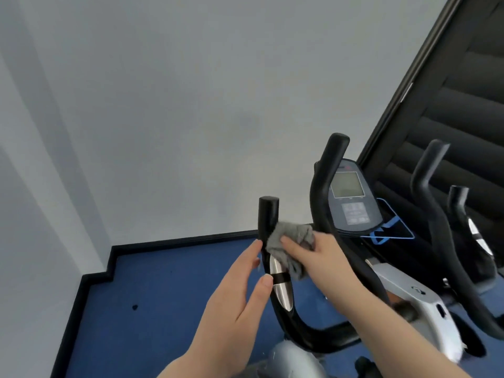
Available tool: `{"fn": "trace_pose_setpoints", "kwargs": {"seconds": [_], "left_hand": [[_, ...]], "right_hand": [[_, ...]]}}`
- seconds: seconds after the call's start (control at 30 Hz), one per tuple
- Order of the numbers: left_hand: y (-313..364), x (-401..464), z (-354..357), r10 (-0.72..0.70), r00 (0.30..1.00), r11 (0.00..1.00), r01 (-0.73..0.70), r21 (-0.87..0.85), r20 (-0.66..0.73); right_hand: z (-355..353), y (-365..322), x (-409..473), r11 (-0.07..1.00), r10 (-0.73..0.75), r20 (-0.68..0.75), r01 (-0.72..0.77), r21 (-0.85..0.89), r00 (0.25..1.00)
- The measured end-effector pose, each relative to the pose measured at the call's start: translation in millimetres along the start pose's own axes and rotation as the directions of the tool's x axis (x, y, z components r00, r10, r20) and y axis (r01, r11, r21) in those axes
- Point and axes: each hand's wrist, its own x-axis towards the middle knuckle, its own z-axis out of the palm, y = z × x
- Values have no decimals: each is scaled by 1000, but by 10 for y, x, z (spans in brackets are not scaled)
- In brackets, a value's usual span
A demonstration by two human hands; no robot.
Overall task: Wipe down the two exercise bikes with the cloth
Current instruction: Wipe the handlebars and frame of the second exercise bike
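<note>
I see the nearer exercise bike by the blue floor's back edge, its left handlebar standing upright. My left hand lies open, fingertips touching it. My right hand presses the bunched grey cloth against the bar.

Head view, downward, close over handlebar.

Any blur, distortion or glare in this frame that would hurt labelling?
Head view: wide-angle tilt leans the dark shutter panel; soft focus smears the console buttons; mild glare on the handlebar's metal sensor; cloth and hands fairly sharp.
</note>
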Motion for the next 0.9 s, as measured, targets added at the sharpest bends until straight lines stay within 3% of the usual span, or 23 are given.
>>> {"fn": "trace_pose_setpoints", "kwargs": {"seconds": [0.07,0.23,0.33,0.43,0.5,0.57,0.67,0.8,0.9], "left_hand": [[7,24,14,18,1000,1000,-18,8,1],[-21,76,50,14,1000,1000,-14,22,-18],[-50,74,25,-16,1000,1000,16,-22,-27],[-64,76,59,-60,997,995,56,-82,-50],[-54,66,92,-81,995,992,75,-103,-53],[-62,44,78,-85,995,991,78,-113,-58],[-106,-2,-33,-71,994,992,62,-107,-87],[-125,-20,-150,-43,988,995,29,-96,-147],[-67,-1,-130,56,991,998,-59,-14,-120]], "right_hand": [[-17,51,-64,998,0,2,0,-57,1000],[112,-207,248,984,-171,-193,158,-82,966],[0,-447,421,933,-266,36,266,-243,963],[7,-597,478,627,-355,361,506,-593,862],[159,-522,441,475,-432,408,587,-655,804],[222,-363,365,431,-517,379,617,-659,767],[80,-122,195,417,-565,401,669,-615,721],[-58,65,-126,551,-413,493,641,-534,766],[-99,141,-325,616,-413,428,592,-519,804]]}}
